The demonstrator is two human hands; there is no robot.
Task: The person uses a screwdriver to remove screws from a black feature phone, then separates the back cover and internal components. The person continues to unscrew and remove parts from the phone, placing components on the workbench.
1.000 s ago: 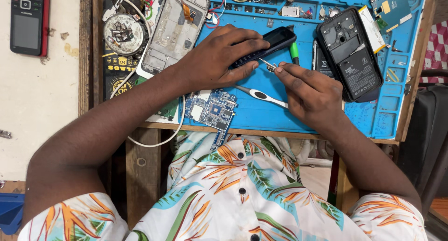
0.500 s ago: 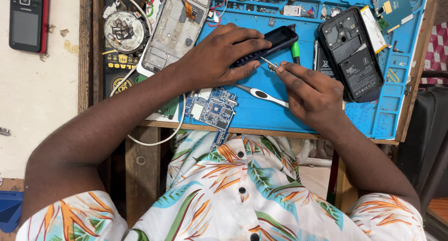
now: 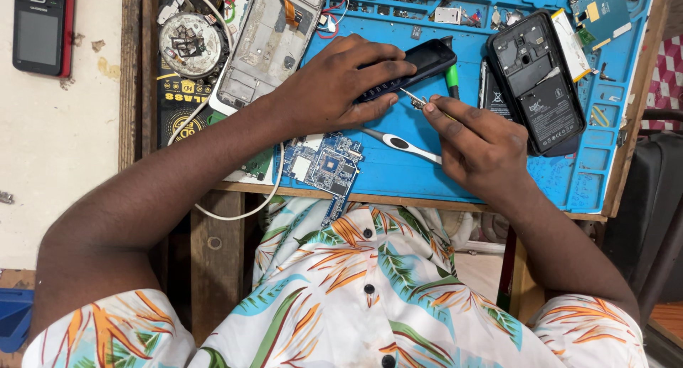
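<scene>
Small black bar phone on blue silicone mat: left hand clamps it steady, right hand pinches thin metal probe against its edge.

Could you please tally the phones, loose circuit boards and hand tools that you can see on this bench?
Phones and phone bodies: 4 (black phone under the left hand, red-edged phone, opened black phone, stripped frame)
Circuit boards: 2 ()
Tools: 2 (thin tool in right hand, white-handled tool)
Total: 8
</scene>
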